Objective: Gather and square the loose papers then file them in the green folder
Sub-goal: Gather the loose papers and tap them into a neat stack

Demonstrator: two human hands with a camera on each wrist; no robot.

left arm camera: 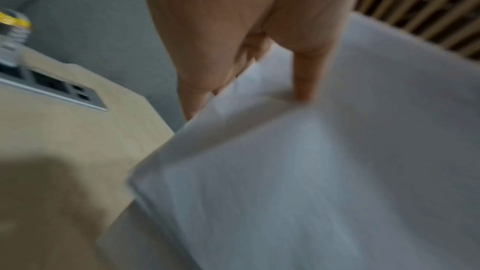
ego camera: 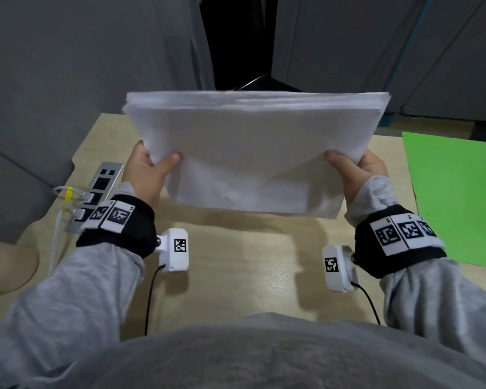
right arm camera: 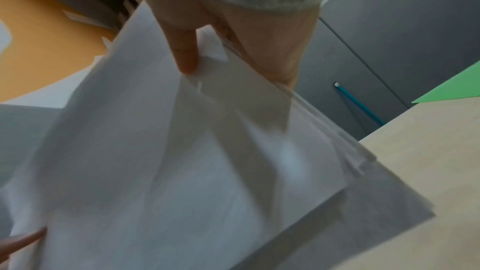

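At the far left, a silver socket strip with plugged white cables (ego camera: 100, 189) lies on the pale wood tabletop (ego camera: 236, 262) — keep the stack clear of it when tapping. The left hand (ego camera: 149, 171) pinches the left edge of the thick stack of white loose papers (ego camera: 253, 153), thumb on the near face and fingers behind. The stack is held off the tabletop, long edge down and leaning away, and its sheets look stepped at the top and at the lower right corner, so squaring seems unfinished. To do it well, I would loosen both pinches slightly, drop the bottom edge flat onto the tabletop a few times, then turn the stack and tap a short edge. The right hand (ego camera: 357, 171) pinches the right edge the same way. Further right lies the flat bright green folder (ego camera: 455, 197) — apparently closed, so it needs opening before filing.
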